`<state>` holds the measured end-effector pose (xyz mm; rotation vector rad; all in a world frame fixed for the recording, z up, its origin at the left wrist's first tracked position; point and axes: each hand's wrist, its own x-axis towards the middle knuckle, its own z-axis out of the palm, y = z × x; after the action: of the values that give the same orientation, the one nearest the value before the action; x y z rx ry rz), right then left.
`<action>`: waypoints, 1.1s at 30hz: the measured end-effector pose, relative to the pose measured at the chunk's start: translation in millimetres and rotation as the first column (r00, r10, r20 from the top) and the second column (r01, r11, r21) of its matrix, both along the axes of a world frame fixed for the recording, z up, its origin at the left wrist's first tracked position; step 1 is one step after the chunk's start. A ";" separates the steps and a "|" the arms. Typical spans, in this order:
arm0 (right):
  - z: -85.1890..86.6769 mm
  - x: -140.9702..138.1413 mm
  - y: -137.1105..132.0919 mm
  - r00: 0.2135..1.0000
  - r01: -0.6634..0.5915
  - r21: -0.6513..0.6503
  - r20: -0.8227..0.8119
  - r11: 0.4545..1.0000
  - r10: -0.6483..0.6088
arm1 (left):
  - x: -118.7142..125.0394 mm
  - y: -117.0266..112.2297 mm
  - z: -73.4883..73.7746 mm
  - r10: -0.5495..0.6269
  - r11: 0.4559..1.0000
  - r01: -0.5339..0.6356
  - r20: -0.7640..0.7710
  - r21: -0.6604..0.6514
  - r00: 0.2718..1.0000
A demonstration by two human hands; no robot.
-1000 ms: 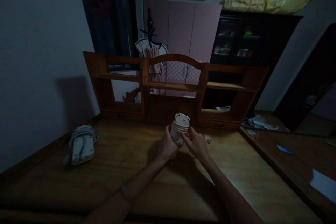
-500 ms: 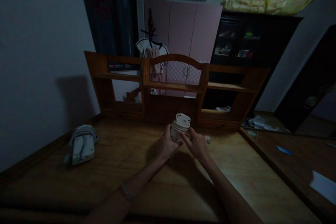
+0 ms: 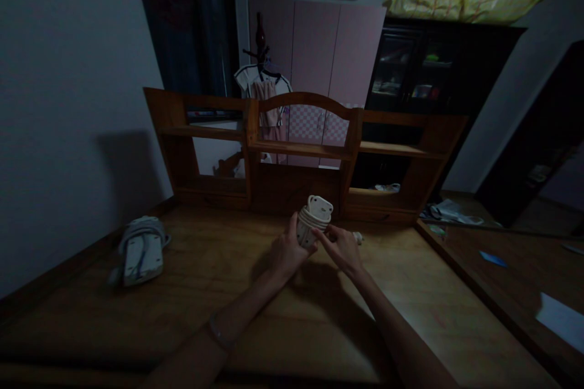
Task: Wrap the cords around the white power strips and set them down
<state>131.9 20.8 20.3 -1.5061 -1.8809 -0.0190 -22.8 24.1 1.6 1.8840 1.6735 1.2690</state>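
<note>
A white power strip (image 3: 320, 207) with its cord wound round the middle is held up above the wooden tabletop. My left hand (image 3: 288, 250) is closed round its lower left side. At the strip's right side, the fingers of my right hand (image 3: 341, 248) pinch at the wound cord (image 3: 314, 217). A pale plug-like end (image 3: 358, 237) lies just beyond my right hand. On the left of the tabletop rests a second white power strip (image 3: 143, 258), wrapped in a grey cord.
A wooden shelf unit (image 3: 301, 149) rises along the far edge of the tabletop (image 3: 219, 304). A lower brown surface on the right carries a blue card (image 3: 493, 259) and a white sheet (image 3: 560, 319). A wall (image 3: 68, 103) bounds the left side.
The fingers of my right hand have shifted slightly in against the wound cord. The held power strip has tilted a little; my left hand keeps its hold.
</note>
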 end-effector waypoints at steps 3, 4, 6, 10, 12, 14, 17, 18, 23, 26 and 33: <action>1.9 4.4 1.8 0.997 -0.051 -0.014 -0.067 0.999 0.050 | -0.3 -0.4 0.3 0.008 0.999 -0.004 -0.102 0.036 0.995; 2.4 5.8 2.1 0.996 -0.056 -0.003 -0.068 0.998 0.056 | 0.0 -0.6 0.6 -0.001 0.999 0.006 -0.125 0.039 0.992; 3.2 8.4 2.1 0.997 -0.057 0.030 -0.056 0.998 0.059 | 1.2 -1.2 1.4 -0.015 0.999 0.021 -0.158 0.034 0.987; 3.4 12.2 2.0 0.999 -0.042 0.091 -0.012 0.995 0.043 | 4.1 -3.6 2.8 -0.016 0.999 0.024 -0.224 0.034 0.974; 3.0 13.3 2.2 0.999 -0.043 0.110 0.014 0.993 0.042 | 4.5 -5.1 3.1 -0.016 0.998 0.031 -0.255 0.053 0.967; 2.3 13.8 2.1 0.999 -0.043 0.123 0.038 0.992 0.039 | 3.9 -6.2 2.9 -0.011 0.998 0.029 -0.283 0.060 0.959; 1.1 12.9 1.8 0.997 -0.025 0.123 0.071 0.992 0.016 | 2.8 -6.7 2.2 -0.007 0.998 0.024 -0.302 0.053 0.953; 0.8 12.3 1.6 0.997 -0.015 0.119 0.082 0.993 0.006 | 2.7 -6.6 2.1 -0.008 0.998 0.024 -0.303 0.050 0.953; 0.2 9.6 3.1 0.992 0.024 0.069 0.120 0.997 -0.032 | 1.8 -4.1 3.8 0.025 0.999 -0.013 -0.339 0.038 0.941; 0.0 13.9 7.7 0.995 -0.032 -0.044 0.094 0.999 0.036 | -3.8 1.2 4.8 0.042 0.999 -0.028 -0.381 0.044 0.924; -10.0 39.8 25.2 0.970 -0.171 -0.243 0.127 0.955 0.206 | -23.2 23.8 0.1 0.130 0.990 -0.139 -0.397 0.005 0.909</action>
<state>171.6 46.0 10.3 -1.5034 -2.2061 0.1849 -46.0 47.9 1.6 2.1530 2.0383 0.9477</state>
